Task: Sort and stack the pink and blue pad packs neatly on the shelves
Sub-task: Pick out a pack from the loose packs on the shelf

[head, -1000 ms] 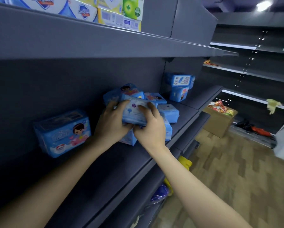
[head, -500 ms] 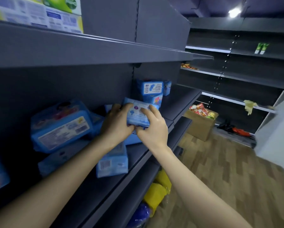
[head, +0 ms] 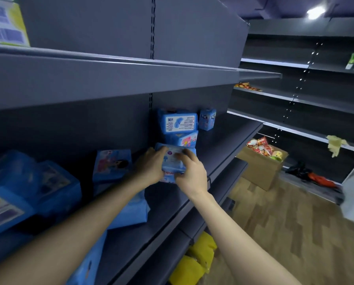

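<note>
**A:** What has changed in the last second?

**B:** The left hand point(head: 149, 167) and right hand point(head: 192, 175) have carried the blue pad pack point(head: 173, 160) along the shelf point(head: 223, 145). They have left the loose heap of packs point(head: 38, 192) and come up to the stack of two packs point(head: 180, 128) by the back wall.

**A:** How is it held?

**B:** The left hand grips its left end with the fingers curled over the top. The right hand grips the right end with the fingers bent over the front face. The fingertips are blurred.

**A:** Where exactly is the pack?

**B:** It is just in front of the lower pack of the stack, low over the shelf board. I cannot tell whether it touches the board or the stack, because the hands cover its bottom edge.

**A:** And the stack itself?

**B:** It is two blue packs, one on the other, and the top one shows a white label. A small blue pack point(head: 207, 119) stands upright just to its right, a little apart.

**A:** What else is there?

**B:** A cartoon-print pack point(head: 112, 164) leans at the back wall, left of the left hand. The heap lies farther left and is blurred. A flat pack point(head: 131, 210) lies under the left forearm. Yellow bags point(head: 200, 256) sit on the shelf below. A cardboard box point(head: 260, 171) of snack packets stands on the wooden floor to the right.
</note>
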Motion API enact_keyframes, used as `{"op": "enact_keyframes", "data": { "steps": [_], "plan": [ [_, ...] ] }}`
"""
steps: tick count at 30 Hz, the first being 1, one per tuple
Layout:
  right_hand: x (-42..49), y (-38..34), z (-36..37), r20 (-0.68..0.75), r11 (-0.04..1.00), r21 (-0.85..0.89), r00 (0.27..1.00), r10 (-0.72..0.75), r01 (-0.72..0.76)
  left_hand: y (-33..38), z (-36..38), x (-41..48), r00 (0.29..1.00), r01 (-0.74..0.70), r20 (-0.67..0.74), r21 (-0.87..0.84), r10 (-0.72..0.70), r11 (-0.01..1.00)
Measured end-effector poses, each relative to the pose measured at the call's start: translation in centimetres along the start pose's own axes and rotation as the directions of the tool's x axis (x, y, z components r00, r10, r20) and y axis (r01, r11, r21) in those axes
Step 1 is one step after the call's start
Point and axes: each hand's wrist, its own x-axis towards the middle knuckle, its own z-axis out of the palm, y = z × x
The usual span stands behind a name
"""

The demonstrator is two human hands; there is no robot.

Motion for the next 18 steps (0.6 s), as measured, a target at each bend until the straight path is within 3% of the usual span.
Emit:
{"op": "enact_keyframes", "data": {
  "steps": [7,18],
  "plan": [
    [2.7,2.2,1.9,0.109,0.998,-0.059,0.994,0.002,0.004,-0.8,1.9,3.8,0.994,0.034,0.099,0.054,-0.039,0.998],
    [3.3,2.2,3.2,0.165,0.989,-0.144,0.986,0.003,0.021,-1.7,3.8,4.6,0.992,0.035,0.120,0.040,-0.040,0.999]
  ]
}}
